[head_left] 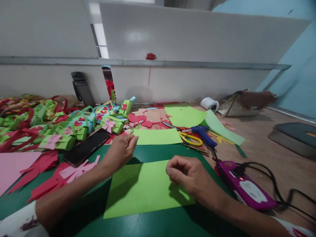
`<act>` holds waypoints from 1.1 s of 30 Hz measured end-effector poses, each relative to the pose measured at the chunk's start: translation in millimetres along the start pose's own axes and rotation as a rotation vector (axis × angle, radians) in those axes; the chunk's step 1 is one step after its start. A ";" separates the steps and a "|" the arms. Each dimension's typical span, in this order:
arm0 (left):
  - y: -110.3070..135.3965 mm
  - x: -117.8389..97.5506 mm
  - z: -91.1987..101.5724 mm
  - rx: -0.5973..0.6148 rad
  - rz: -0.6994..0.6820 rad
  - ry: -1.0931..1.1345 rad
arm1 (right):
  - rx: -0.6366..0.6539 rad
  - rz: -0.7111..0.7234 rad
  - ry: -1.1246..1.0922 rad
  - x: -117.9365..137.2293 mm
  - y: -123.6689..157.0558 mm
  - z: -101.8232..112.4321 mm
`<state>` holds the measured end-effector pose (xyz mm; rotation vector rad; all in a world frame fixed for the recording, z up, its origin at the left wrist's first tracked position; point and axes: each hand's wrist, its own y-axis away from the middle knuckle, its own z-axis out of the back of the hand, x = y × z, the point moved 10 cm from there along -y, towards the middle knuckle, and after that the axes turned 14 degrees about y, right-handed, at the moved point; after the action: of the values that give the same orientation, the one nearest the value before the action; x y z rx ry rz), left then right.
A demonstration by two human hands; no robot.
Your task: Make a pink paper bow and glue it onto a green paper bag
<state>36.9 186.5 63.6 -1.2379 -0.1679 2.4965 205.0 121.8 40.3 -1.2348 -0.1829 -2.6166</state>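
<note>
My left hand [122,148] pinches the left corner of a light green paper strip [158,136] lying on the dark green mat [153,227]. My right hand [189,176] rests with curled fingers on the right part of a larger light green sheet [140,191] in front of me; whether it holds anything is not visible. A black phone [86,147] lies just left of my left hand.
Yellow scissors [190,138] and a blue glue gun [203,135] lie behind the sheets. A purple power strip [245,189] with black cables sits at right. Several green paper baskets [61,131] and red and pink cutouts [49,171] crowd the left. A tape roll [209,104] and a bag [247,102] stand near the wall.
</note>
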 end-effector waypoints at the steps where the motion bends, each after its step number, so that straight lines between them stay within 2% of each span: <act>1: -7.2 7.6 9.5 -0.015 0.007 -0.068 | -0.032 0.031 0.090 1.9 0.1 6.0; 5: -24.0 32.3 41.8 -0.082 0.067 -0.331 | -0.125 0.229 0.500 10.1 1.9 11.8; 8: -25.8 39.5 48.5 -0.087 0.101 -0.457 | -0.255 0.429 0.760 19.1 8.1 7.2; 10: -25.4 37.2 48.7 -0.096 0.088 -0.503 | -0.330 0.509 0.855 23.1 12.5 5.0; 13: -25.2 26.9 49.4 -0.129 0.017 -0.524 | -0.369 0.535 0.911 24.4 14.8 3.9; 17: -24.1 21.5 49.9 -0.132 0.005 -0.480 | -0.318 0.480 0.971 17.7 11.2 0.0; 20: -17.6 16.7 35.1 -0.044 -0.010 -0.376 | -0.202 0.374 0.993 4.0 4.0 -4.0; 22: -5.3 8.4 12.6 0.085 -0.054 -0.287 | -0.135 0.306 0.979 -4.4 0.0 -3.8; 26: 42.2 -11.2 -35.6 0.349 -0.125 -0.205 | -0.154 0.219 0.893 -10.1 -4.4 10.5; 28: 69.6 -15.3 -55.1 0.486 -0.145 -0.269 | -0.172 0.160 0.864 -13.5 -6.0 18.8; 30: 88.8 -15.5 -63.8 0.559 -0.155 -0.316 | -0.149 0.083 0.856 -19.8 -7.2 22.7; 33: 98.7 -15.9 -63.9 0.552 -0.210 -0.352 | -0.100 0.000 0.837 -27.2 -7.5 23.3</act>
<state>71.1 85.7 11.1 -0.5308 0.2766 2.3239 237.0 138.4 34.0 -0.0810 0.1044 -2.9076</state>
